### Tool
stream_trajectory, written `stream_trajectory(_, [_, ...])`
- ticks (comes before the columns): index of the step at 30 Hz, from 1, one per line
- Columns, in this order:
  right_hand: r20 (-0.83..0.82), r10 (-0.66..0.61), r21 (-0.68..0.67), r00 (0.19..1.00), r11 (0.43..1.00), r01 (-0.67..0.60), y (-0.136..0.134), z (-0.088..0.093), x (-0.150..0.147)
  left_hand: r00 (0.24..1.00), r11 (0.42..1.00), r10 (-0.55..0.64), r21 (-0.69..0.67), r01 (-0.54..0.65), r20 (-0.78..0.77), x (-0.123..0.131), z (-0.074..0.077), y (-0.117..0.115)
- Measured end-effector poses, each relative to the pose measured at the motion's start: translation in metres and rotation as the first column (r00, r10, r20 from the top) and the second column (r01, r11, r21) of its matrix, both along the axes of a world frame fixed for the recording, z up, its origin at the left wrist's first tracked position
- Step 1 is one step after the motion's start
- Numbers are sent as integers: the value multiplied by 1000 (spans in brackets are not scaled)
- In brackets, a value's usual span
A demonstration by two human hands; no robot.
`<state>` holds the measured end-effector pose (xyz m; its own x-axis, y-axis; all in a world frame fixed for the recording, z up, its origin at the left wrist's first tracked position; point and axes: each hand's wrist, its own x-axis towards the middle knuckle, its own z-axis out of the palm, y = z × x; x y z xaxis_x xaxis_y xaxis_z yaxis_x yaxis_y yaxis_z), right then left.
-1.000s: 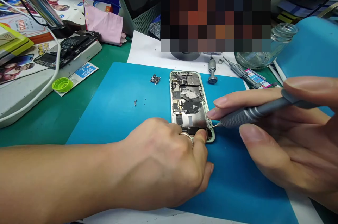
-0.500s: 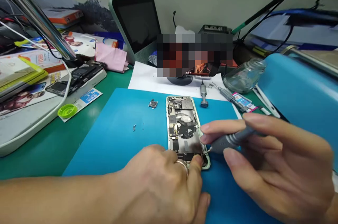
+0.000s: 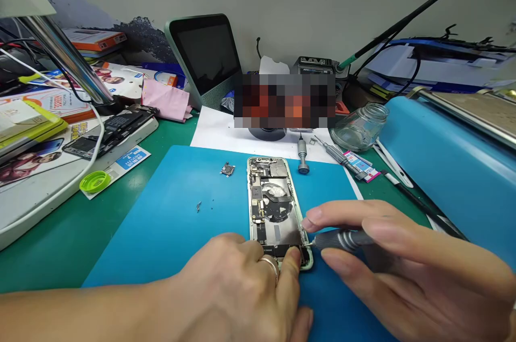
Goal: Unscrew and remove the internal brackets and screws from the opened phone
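An opened smartphone (image 3: pixel 278 228) lies lengthwise on the blue mat (image 3: pixel 161 213), its inner parts exposed. My left hand (image 3: pixel 242 283) wears a ring and grips the phone's lower end, one fingertip pressing near the bottom right corner. Between the fingers and thumb of my right hand (image 3: pixel 415 256) is a grey screwdriver (image 3: pixel 338 240), held nearly level with its tip at the phone's lower right edge. Exactly what the tip touches is too small to tell. Left of the phone sit a small metal-and-board part (image 3: pixel 227 169) and several tiny screws (image 3: pixel 198 206).
Behind the phone stand another screwdriver (image 3: pixel 302 154) and a glass jar (image 3: pixel 360 127). A third screwdriver (image 3: pixel 341 155) lies to their right, near tweezers (image 3: pixel 395 164). On the left are a green cap (image 3: pixel 95 182) and a lamp post (image 3: pixel 72 57); a smart display (image 3: pixel 205 57) stands behind.
The screwdriver has tilted closer to level, its tip still at the phone's lower right edge. My left hand keeps its hold. The whole view has shifted slightly.
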<state>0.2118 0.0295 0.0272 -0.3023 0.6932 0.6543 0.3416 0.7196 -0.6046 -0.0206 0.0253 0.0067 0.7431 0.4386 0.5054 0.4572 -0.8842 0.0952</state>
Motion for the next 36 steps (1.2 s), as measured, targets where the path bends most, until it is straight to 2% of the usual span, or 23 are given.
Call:
stream_trajectory(6, [4, 26, -63, 1000, 998, -26, 1, 6, -5, 1000, 1000, 1, -8, -1, 3, -1, 3, -3])
stream_trajectory(14, [7, 37, -27, 999, 999, -37, 2, 7, -6, 1000, 998, -8, -61, 6, -28, -3, 7, -4])
stream_trajectory(19, [4, -16, -67, 1000, 998, 16, 0, 6, -7, 999, 998, -8, -63, 6, -32, -3, 5, -6])
stream_trajectory(25, [49, 108, 15, 993, 994, -109, 13, 8, -2, 999, 998, -13, -58, 10, -38, -3, 7, -5])
stream_trajectory(31, [-42, 4, 34, 999, 999, -3, 15, 11, -22, 999, 996, -16, -83, 12, -49, -4, 8, -3])
stream_trajectory(36, [-38, 5, 25, 999, 1000, -4, 9, 12, -25, 998, 995, -20, -98, 14, -63, -5, 9, -3])
